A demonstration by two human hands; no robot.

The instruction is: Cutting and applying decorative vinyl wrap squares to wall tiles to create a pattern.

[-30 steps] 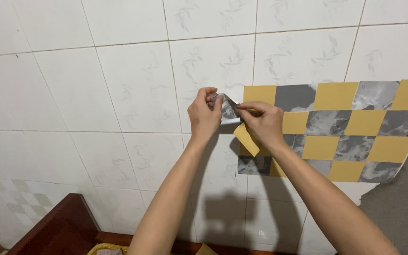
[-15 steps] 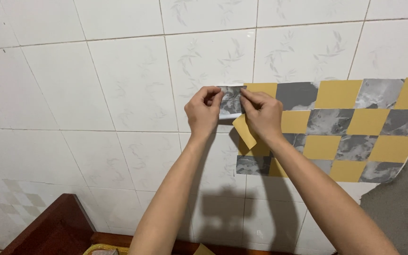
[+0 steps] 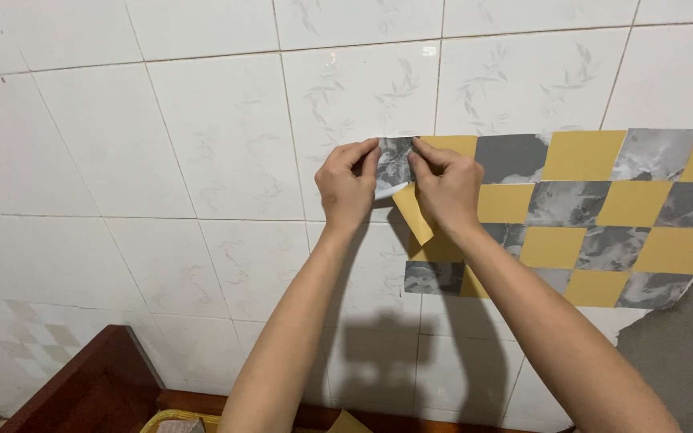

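A wall of glossy white tiles (image 3: 202,144) with faint grey leaf prints fills the room ahead; bare grey plaster (image 3: 687,353) shows at four o'clock, and dark red-brown wooden furniture (image 3: 82,385) sits at seven o'clock with a yellow rim (image 3: 174,417) beside it. Two hands are up, one checkered sheet (image 3: 603,216) between them and the wall. The sheet is a sticker of yellow and marbled-grey squares, spread flat from centre out to three o'clock, its lower edge ragged. The left hand (image 3: 348,186) pinches the sheet's upper left corner (image 3: 395,164), where the white backing curls away. The right hand (image 3: 447,191) grips the same corner just beside it, fingers closed on the film, a yellow flap (image 3: 415,216) hanging below.
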